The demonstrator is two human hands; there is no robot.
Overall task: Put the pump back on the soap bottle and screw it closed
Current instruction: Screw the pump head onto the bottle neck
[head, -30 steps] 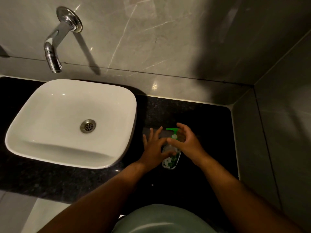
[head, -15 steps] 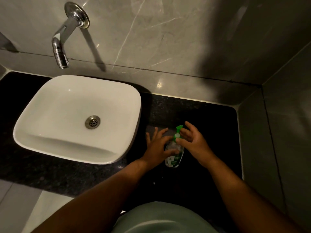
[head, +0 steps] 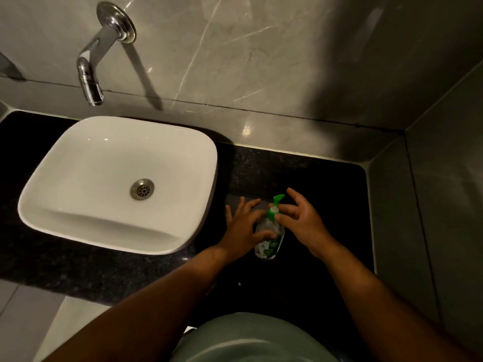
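Readable text: none anywhere in the view.
Label: the clear plastic soap bottle with a green pump (head: 269, 241) carries a green and white printed label on its lower front; the print is too small and blurred to read.
Brand: cannot be told from the label.
Numbers: none legible.
Signs: none legible.
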